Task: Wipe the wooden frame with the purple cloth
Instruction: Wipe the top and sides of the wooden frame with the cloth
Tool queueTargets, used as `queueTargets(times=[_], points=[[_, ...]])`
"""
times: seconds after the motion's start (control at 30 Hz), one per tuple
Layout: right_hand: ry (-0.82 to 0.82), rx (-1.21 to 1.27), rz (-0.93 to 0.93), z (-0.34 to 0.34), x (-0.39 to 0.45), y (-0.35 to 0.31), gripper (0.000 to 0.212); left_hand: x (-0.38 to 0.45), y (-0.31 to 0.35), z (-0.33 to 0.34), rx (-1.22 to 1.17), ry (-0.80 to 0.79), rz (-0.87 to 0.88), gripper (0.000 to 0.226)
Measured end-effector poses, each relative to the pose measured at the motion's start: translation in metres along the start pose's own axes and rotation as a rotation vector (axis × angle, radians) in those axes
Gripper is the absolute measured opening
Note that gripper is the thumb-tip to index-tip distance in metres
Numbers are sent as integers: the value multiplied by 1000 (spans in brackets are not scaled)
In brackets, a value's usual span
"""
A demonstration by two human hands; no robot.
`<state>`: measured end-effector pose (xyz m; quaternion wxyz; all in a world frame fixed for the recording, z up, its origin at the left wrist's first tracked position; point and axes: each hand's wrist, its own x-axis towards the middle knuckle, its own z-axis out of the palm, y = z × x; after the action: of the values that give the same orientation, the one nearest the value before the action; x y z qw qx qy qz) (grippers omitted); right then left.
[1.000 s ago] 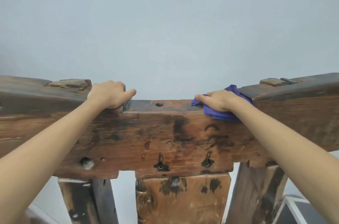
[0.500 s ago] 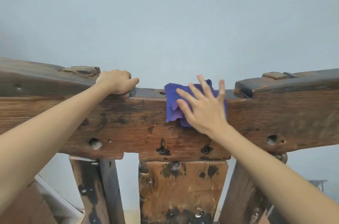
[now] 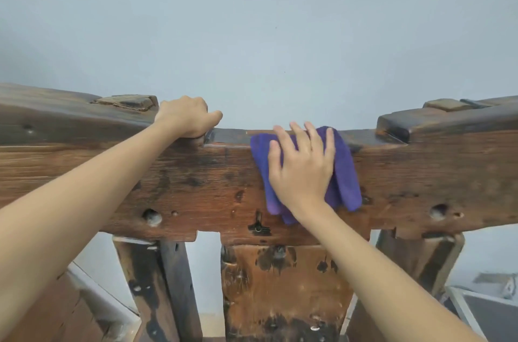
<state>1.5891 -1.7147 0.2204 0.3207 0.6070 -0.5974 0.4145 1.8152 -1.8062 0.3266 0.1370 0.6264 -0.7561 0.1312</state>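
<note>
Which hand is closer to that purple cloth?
Right. The right hand presses flat on the purple cloth; the left hand grips the wooden frame's top edge, apart from it.

Plain pale blue-grey wall fills the upper half, evenly lit, a couple of tiny dark specks on it. Lower left: reddish-brown wooden floor meeting a white skirting strip. Lower right: dark grey panel with white frame, blurred grey object behind it.
</note>
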Motion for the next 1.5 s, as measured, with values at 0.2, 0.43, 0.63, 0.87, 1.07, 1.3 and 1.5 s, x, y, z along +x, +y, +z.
queueTargets(times=[0.2,0.43,0.63,0.87,1.07,1.3,1.5], points=[[-18,-108,-547,50,-110,33,67,-3,-6,0,25,-33,15,49],[134,-211,-418,22,-84,181,70,1,-1,5,36,84,11,54],[313,19,341,29,-38,78,57,-2,9,3,10,97,-12,55],[138,184,-182,56,-55,-111,61,-11,14,-3,0,70,-77,48],[-188,250,-741,86,-117,-92,62,-17,7,-5,-27,74,-29,49],[-268,-147,-818,50,-130,80,43,-17,5,-1,-3,99,9,50],[-163,-341,-551,-28,-75,214,57,-19,15,8,58,180,94,50]])
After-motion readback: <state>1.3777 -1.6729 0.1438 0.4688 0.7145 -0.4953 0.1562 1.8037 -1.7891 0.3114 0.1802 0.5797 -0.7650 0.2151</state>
